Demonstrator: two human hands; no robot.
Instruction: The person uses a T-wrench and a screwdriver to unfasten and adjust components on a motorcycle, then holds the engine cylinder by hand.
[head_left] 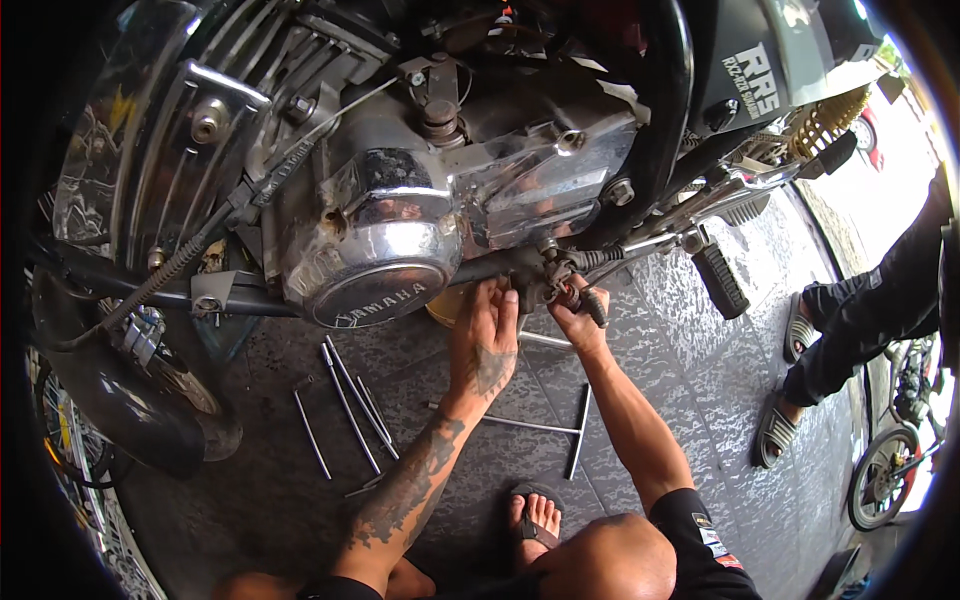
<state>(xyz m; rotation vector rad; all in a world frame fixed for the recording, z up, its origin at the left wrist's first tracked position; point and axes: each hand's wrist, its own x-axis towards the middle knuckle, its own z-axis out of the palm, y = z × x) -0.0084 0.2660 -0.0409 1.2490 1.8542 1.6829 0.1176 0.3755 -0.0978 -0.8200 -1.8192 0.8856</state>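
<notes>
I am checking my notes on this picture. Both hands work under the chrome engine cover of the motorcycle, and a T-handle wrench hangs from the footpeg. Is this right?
Not quite. The head view shows the T-handle wrench lying on the grey floor, below the right hand, not hanging from the footpeg. The rest holds: the left hand and the right hand work under the chrome engine cover of the motorcycle.

Chrome-silver engine cover (375, 255) at centre, rust-flecked. Grey floor (690, 350) with mottled pebble pattern. Bare silver rods (350, 400) at lower left. Dark tattoo pattern on left hand (485, 345). Black footpeg (720, 280) at right; yellow spring (830, 118) at upper right.
</notes>
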